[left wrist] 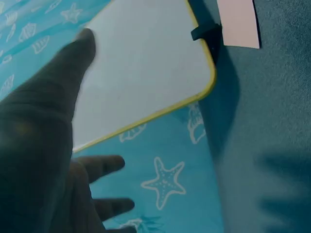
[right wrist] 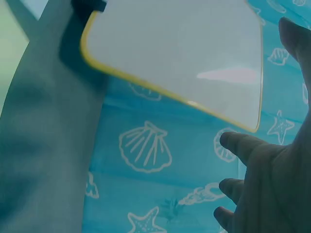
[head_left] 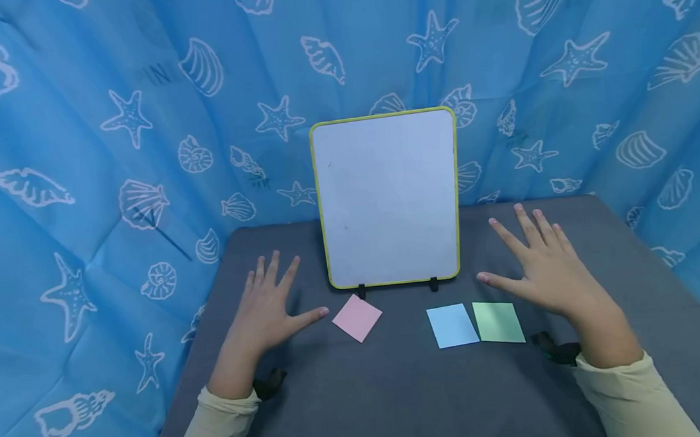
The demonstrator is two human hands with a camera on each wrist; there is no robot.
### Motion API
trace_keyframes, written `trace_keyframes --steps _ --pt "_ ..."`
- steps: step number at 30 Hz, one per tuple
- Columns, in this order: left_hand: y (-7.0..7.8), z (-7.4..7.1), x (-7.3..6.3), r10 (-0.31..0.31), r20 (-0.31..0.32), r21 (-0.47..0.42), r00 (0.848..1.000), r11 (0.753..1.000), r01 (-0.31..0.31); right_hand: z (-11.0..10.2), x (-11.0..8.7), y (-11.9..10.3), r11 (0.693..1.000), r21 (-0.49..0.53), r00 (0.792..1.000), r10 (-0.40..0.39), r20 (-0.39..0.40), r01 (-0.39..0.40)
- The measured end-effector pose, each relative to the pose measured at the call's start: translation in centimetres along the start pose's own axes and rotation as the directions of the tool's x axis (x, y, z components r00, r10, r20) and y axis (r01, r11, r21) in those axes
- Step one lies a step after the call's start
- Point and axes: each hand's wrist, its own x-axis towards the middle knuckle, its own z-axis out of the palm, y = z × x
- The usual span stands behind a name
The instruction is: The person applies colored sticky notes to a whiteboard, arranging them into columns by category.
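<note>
Spread wide, the left hand (head_left: pixel 262 319) is near the pink paper (head_left: pixel 357 318); the right hand (head_left: pixel 551 276), also wide, is near the green paper (head_left: pixel 499 322). Blue paper (head_left: pixel 453 326) lies just beside the green one, both on the gray table (head_left: pixel 391 397), before the whiteboard (head_left: pixel 386 198).

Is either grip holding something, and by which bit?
Nothing is held. The left grip and right grip are spread wide, and the pink square, blue square and green square lie untouched on the grey table.
</note>
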Motion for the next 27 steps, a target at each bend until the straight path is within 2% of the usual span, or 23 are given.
trace_keyframes --steps 3,7,11,16,20,27 --pt "0.1 0.2 0.1 0.037 0.013 -0.042 0.999 0.998 -0.036 0.2 0.4 -0.7 1.0 -0.01 1.0 -0.02 -0.016 0.02" --pt "0.3 1.1 0.4 0.075 0.027 -0.076 0.997 0.994 -0.073 1.0 0.8 -1.7 0.996 -0.005 0.994 -0.093 -0.065 0.093" --pt "1.0 2.2 0.6 0.13 0.033 -0.099 0.991 0.987 -0.126 2.0 0.9 -3.1 0.986 0.041 0.98 -0.155 -0.121 0.161" --pt "2.0 3.1 0.9 0.185 0.019 -0.175 0.983 0.968 -0.179 3.0 1.2 -5.5 0.972 0.118 0.969 -0.183 -0.165 0.203" --pt "2.5 3.9 1.2 0.205 0.037 -0.213 0.978 0.958 -0.192 4.2 1.9 -7.8 0.957 0.162 0.963 -0.217 -0.158 0.242" --pt "3.0 6.0 1.2 0.238 0.085 -0.205 0.967 0.954 -0.217 7.3 2.2 -11.2 0.934 0.174 0.949 -0.299 -0.1 0.312"
